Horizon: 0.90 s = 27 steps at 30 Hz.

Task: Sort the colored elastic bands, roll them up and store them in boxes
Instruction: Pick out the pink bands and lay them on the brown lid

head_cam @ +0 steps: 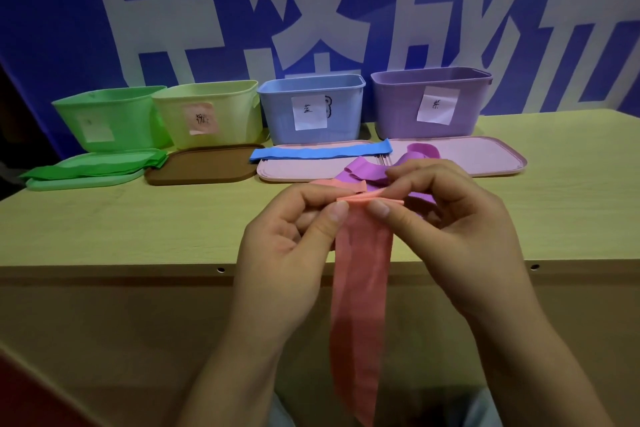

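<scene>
A pink elastic band (360, 274) hangs down over the table's front edge. Its folded top end is pinched between my left hand (294, 239) and my right hand (446, 218), thumbs on the near side. A purple band (374, 170) lies crumpled on the table just behind my fingers. A blue band (318, 152) lies flat across a pink lid. A green band (90, 168) lies on the green lid. Four boxes stand in a row at the back: green (104, 121), yellow (211, 114), blue (311, 109), purple (429, 100).
Lids lie in front of the boxes: a green lid (83, 180), a brown lid (201, 165), a pink lid (294, 170) and a second pink lid (471, 156). A blue banner with white characters (311, 10) hangs behind. The wooden table (138, 218) drops off near me.
</scene>
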Available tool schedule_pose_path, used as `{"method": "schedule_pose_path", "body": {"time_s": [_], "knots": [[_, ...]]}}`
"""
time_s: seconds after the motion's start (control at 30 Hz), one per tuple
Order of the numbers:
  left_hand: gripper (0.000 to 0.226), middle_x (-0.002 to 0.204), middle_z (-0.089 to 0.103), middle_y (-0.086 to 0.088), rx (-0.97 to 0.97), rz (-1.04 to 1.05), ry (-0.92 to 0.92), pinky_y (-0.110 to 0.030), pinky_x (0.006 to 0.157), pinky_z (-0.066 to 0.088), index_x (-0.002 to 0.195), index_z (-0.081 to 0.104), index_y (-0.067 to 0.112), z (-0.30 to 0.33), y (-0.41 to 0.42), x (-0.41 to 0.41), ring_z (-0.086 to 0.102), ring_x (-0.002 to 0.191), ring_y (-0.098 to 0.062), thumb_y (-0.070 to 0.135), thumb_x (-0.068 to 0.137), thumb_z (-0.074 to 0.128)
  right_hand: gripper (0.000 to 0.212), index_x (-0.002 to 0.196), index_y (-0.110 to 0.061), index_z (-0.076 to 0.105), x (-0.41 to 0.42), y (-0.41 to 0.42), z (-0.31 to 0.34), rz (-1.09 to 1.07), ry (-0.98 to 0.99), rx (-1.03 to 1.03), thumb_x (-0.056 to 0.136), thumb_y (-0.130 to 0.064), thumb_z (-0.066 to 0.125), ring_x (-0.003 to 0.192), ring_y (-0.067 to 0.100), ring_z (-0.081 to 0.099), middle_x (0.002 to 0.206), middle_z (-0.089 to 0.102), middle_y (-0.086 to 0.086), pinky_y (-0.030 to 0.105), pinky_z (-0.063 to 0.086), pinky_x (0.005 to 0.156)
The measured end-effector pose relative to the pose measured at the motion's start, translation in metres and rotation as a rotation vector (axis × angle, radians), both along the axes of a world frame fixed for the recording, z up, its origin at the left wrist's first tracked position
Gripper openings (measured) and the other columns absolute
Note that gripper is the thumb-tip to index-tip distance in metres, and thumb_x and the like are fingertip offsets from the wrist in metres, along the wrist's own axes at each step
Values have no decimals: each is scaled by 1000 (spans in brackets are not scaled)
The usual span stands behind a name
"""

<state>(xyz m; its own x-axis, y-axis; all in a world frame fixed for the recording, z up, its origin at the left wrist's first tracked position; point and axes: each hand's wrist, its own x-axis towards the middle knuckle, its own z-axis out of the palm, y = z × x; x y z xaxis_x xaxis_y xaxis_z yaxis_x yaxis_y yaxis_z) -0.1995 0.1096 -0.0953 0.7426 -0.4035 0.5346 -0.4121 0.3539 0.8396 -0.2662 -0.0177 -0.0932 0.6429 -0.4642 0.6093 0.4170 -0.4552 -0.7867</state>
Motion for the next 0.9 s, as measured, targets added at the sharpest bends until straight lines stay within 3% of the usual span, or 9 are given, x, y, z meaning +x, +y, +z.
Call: {"method": "schedule_pose_path", "body": {"time_s": [0.1,0.2,0.4,0.53,0.63,0.8,0.83,0.9], "knots": [[18,76,73,7,5,-8,-10,-17,62,52,80,73,34,1,0,-1,70,72,-6,19,79,62,16,73,-19,67,-3,0,2,71,-23,76,66,-27,79,89,10,67,86,70,-2,23,53,76],[16,73,73,6,13,-13,-21,-18,62,53,79,72,33,2,0,-2,69,70,-6,20,78,62,16,69,-16,66,-5,1,3,67,-45,89,63,-24,78,72,20,65,75,68,5,28,57,65],[17,79,72,7,41,-37,-77,-19,68,53,84,72,32,0,2,2,66,76,-5,18,76,68,28,71,-29,57,-2,-4,1,186,-131,166,64,-11,77,68,16,62,72,66,5,27,54,63],[21,89,74,10,102,-92,-64,-15,72,51,88,75,35,3,1,4,67,88,-5,22,72,78,25,73,-23,55,2,-6,1,242,-156,175,65,-10,75,70,13,62,72,65,0,23,52,63],[20,80,74,12,54,10,-43,-15,69,51,81,76,35,7,-6,3,68,81,-3,23,68,67,23,81,-21,56,5,-5,-4,238,-95,155,67,-17,74,72,10,62,75,65,-4,23,53,64],[18,69,72,14,-60,98,-5,-14,65,51,68,76,35,14,-10,4,65,68,2,20,63,67,27,89,-14,67,18,1,-49,246,145,-16,72,-33,73,71,31,61,79,66,14,42,54,63],[18,69,72,15,-59,121,-15,-15,66,51,68,76,36,14,-10,5,64,68,2,21,64,67,28,85,-9,67,22,4,-60,256,187,-31,73,-33,71,67,28,58,77,65,16,40,51,63],[17,70,72,15,-68,157,-27,-16,66,50,69,75,38,17,-8,7,64,69,1,23,64,68,8,75,-12,68,27,12,-80,367,248,40,77,-19,70,66,6,56,71,66,5,26,48,63]]}}
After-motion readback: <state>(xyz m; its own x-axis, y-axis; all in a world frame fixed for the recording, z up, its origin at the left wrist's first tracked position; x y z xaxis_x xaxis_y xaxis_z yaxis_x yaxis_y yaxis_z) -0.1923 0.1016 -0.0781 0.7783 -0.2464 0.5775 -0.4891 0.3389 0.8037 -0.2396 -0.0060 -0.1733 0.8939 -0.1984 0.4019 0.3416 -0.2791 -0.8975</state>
